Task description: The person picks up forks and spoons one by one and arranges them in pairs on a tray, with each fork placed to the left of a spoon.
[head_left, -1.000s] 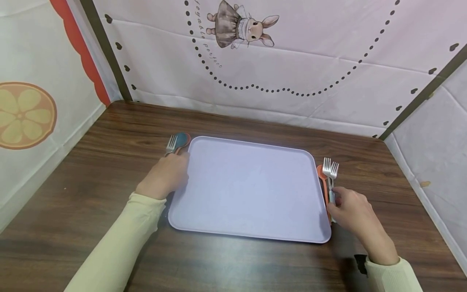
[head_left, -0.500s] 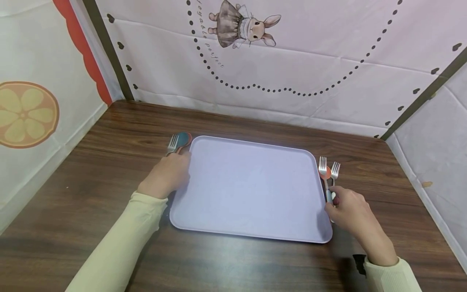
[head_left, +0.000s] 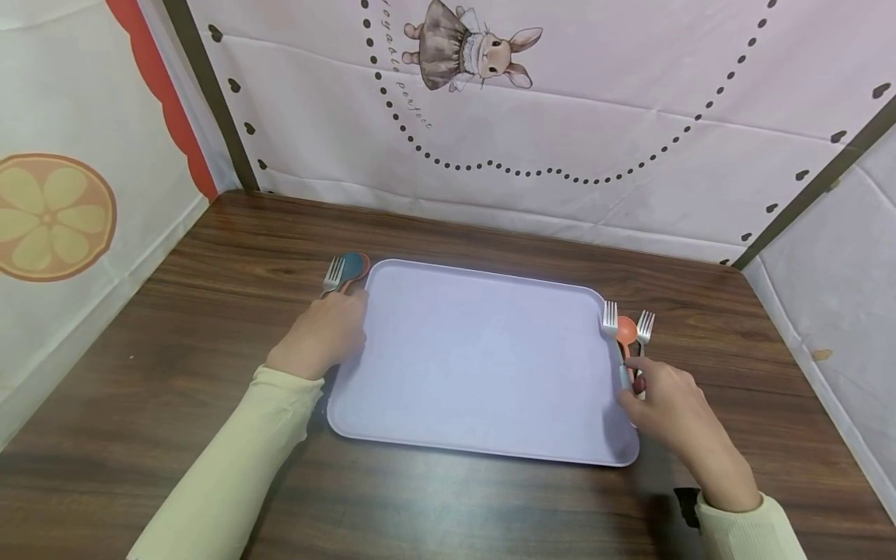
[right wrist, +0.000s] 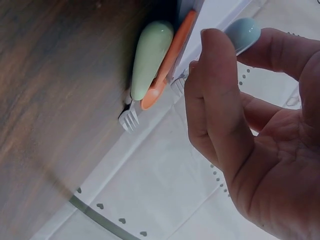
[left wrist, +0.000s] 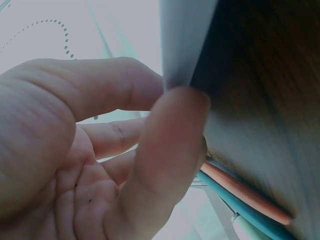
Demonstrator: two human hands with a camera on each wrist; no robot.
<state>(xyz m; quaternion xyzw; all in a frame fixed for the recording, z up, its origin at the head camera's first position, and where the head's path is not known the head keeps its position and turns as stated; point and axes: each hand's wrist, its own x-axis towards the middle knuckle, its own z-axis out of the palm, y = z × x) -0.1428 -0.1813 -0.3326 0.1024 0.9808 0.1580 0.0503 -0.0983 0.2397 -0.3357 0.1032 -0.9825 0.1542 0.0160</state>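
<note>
A pale lavender tray [head_left: 483,358] lies on the wooden table. My left hand [head_left: 325,334] pinches its left rim between thumb and finger, as the left wrist view shows. With my right hand [head_left: 665,400] I pinch the blue-grey handle [right wrist: 243,34] of a fork [head_left: 610,317], whose tines overlap the tray's right edge. Just right of the tray, an orange spoon [head_left: 625,330] and a second fork [head_left: 645,327] with a light green handle [right wrist: 152,57] lie side by side. Beyond my left hand are a fork [head_left: 334,272], a teal spoon [head_left: 351,267] and an orange spoon [head_left: 365,264], partly covered.
White printed cloths hang behind the table [head_left: 420,505] and along both sides. A rabbit picture [head_left: 465,50] is on the back cloth. A small black object [head_left: 687,505] lies by my right wrist.
My right hand has shifted slightly left with its fork, whose tines moved from beside the second fork, across the orange spoon, to the tray's edge. The left hand keeps its hold on the rim.
</note>
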